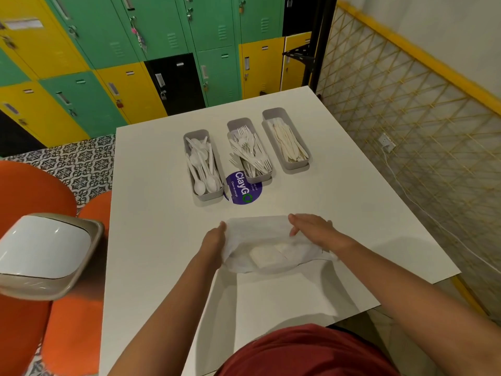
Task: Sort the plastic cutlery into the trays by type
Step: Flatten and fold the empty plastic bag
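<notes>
Your cutlery already sits sorted at the far side of the surface point(151, 213): spoons fill the left tray point(204, 164), forks fill the middle tray point(249, 151), and pale flat knives lie in the right tray point(285, 139). The three trays stand apart from one another, and the middle one overlaps a purple round sticker point(243, 189).

Both your hands are down on a white plastic bag point(260, 245) just in front of you. Your left hand point(214, 237) grips its left edge; its fingers are hidden under the film, so you cannot tell how tightly they curl. Your right hand point(311, 226) lies over the top right of the bag with its fingers straight and together, pressing it flat.

Some pale flat shape shows through the film, too blurred to name. If cutlery is left in there, folding or crushing the bag now could hide it or snap it.

The heap of forks stands proud of the rim, with one tine end hanging over the left wall. A careless sweep of the bag or your forearm toward the trays could flick forks onto the surface or into the spoons.

A swing-lid bin point(46, 253) stands to your left; drag the bag that way loosely and its contents may spill.
</notes>
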